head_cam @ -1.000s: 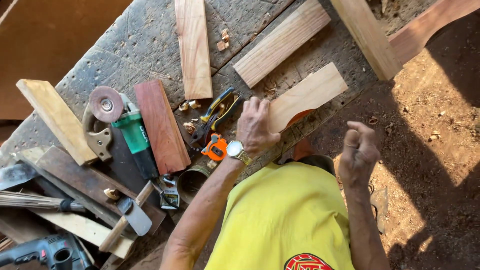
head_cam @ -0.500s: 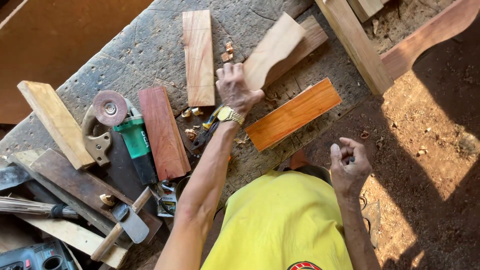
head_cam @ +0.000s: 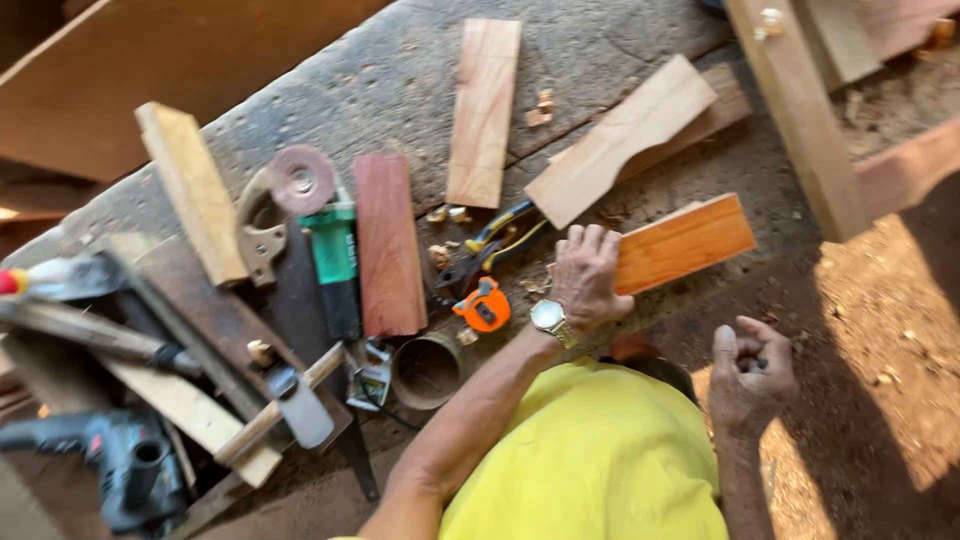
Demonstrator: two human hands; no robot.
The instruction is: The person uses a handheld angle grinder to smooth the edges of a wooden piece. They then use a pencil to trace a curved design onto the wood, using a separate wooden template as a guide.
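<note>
My left hand point(head_cam: 585, 275), with a wristwatch, lies palm down on the left end of an orange-brown board point(head_cam: 685, 242), fingers stretched over it and not closed around it. A pale board with a curved cut-out point(head_cam: 620, 140) lies just beyond, leaning across a darker plank point(head_cam: 722, 105). My right hand point(head_cam: 750, 375) hovers off the bench edge with its fingers curled around a small dark object that I cannot identify. An orange tape measure point(head_cam: 482, 305) and pliers point(head_cam: 490, 245) lie just left of my left hand.
On the worn bench are a reddish board point(head_cam: 388, 245), a light board point(head_cam: 484, 112), a green angle grinder point(head_cam: 325, 235), a hammer point(head_cam: 285, 405), an open tin point(head_cam: 428, 370), a saw blade point(head_cam: 215, 320), a drill point(head_cam: 125, 460) and several planks. A timber frame point(head_cam: 800, 110) stands at the right above bare dirt.
My left hand set the pale curved board down farther back and came back onto the orange-brown board's end. My right hand stayed curled by the bench edge.
</note>
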